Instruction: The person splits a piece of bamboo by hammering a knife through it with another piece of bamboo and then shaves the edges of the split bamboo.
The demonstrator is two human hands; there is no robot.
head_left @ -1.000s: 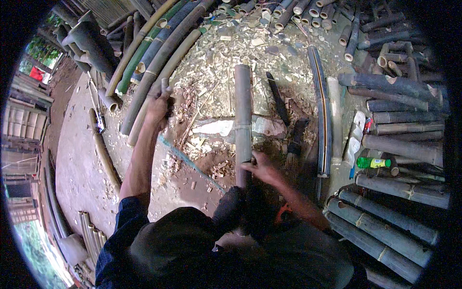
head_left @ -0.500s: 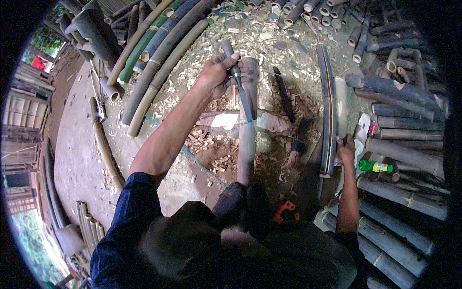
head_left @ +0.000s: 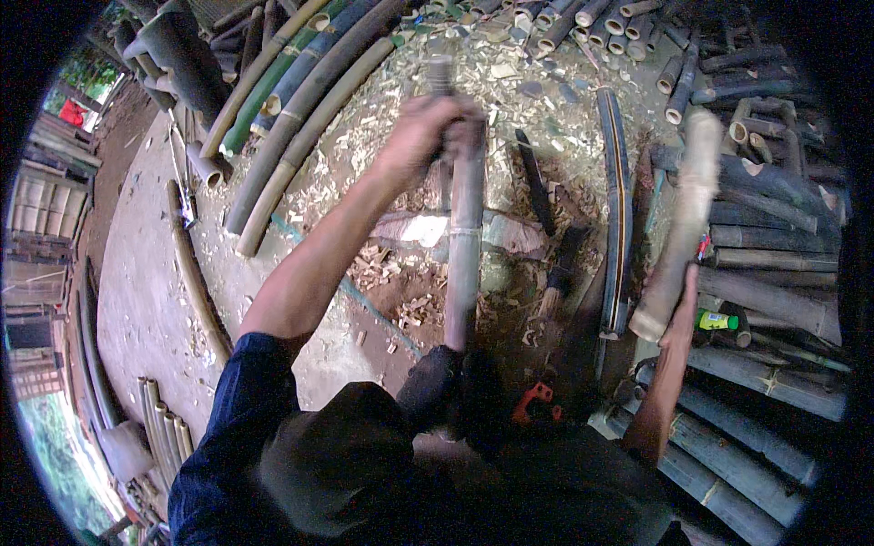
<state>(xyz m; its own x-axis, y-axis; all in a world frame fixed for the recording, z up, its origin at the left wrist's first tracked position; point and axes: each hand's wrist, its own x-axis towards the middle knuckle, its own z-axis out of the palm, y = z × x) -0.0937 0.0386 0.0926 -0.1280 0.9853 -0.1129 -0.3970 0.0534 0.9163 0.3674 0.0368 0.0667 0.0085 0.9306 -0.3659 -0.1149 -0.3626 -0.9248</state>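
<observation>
Hands: left hand (head_left: 423, 136) grips dark tool (head_left: 443, 82); right hand (head_left: 681, 314) grips pale bamboo (head_left: 678, 227)

Daylight is soft and dim under cover; brightest greenery glows at nine o'clock; a pale glare patch sits near centre; heavy fisheye bending and black vignette ring the rim; the raised left hand (head_left: 421, 136) is motion-blurred.

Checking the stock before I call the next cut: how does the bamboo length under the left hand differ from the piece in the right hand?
The long bamboo pole is darker, grey-green, and runs straight away from the person; the left hand grips its far end. The pale bamboo piece is lighter, tan and tilted; the right hand holds its lower end. Both are round bamboo lengths.
</observation>
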